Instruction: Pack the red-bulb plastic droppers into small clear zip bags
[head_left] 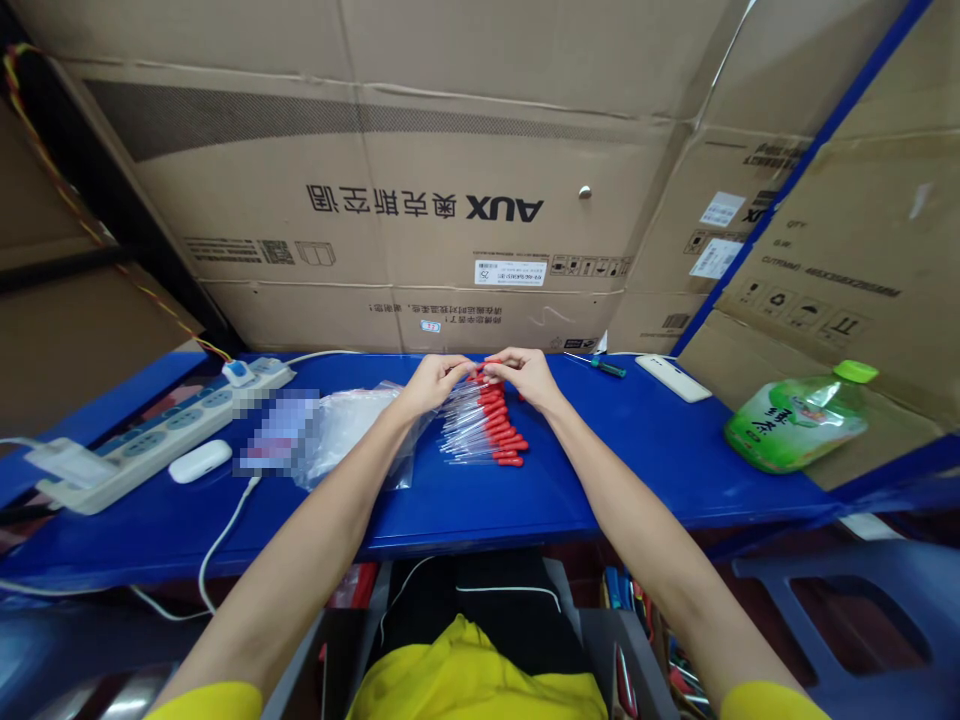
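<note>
Several droppers (491, 425) with clear thin tubes and red bulbs lie side by side in a row on the blue table. Their tubes point left and their bulbs right. At the far end of the row, my left hand (439, 380) pinches a dropper near its red part. My right hand (527, 374) has thumb and finger closed on the red bulb of the same dropper, close to the left fingertips. Fingers cover most of that piece. Clear plastic bags (352, 425) lie flat beside and under my left forearm.
A white power strip (180, 420), a white earbud case (200, 461) and a blurred-out item with a cable sit on the left. Toward the right are a screwdriver (596, 364), a white phone-like slab (673, 377) and a green tea bottle (799, 420). Cardboard walls (420, 150) enclose the table (630, 470).
</note>
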